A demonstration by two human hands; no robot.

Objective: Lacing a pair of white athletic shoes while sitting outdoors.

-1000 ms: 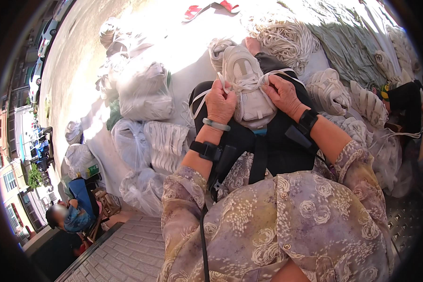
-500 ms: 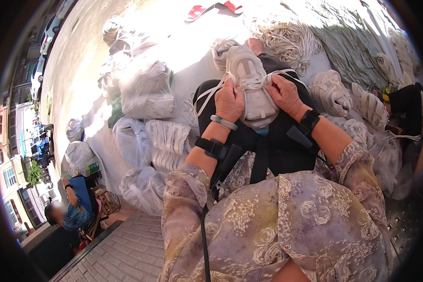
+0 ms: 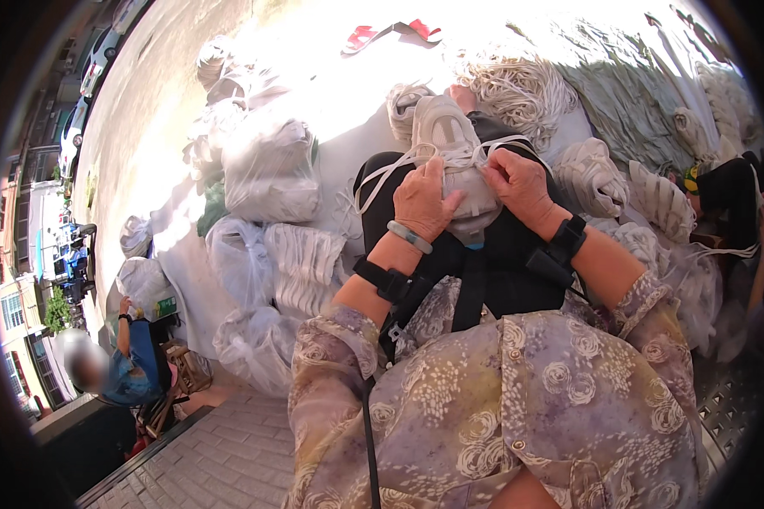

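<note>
Sunlit ground (image 3: 136,110) spread beyond bagged bundles (image 3: 272,182) as I watched the pale shoe (image 3: 462,182) on the wearer's lap (image 3: 514,284), its long axis running away from the body. The left hand's (image 3: 423,202) thumb and forefinger stood apart, nothing visibly gripped; the right hand's (image 3: 519,182) looked pinched on the white laces (image 3: 460,158), just beside the left forefinger.

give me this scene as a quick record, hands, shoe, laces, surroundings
left hand: beside the shoe's left edge, thumb spread from the fingers
right hand: fingertips at the shoe's right side, near the laces
shoe: pale, over dark-clothed legs
laces: white, across the shoe, ends trailing both sides
left surroundings: clear plastic bags; seated person in blue farther off
ahead: pile of pale cords
grip: hard to tell
</note>
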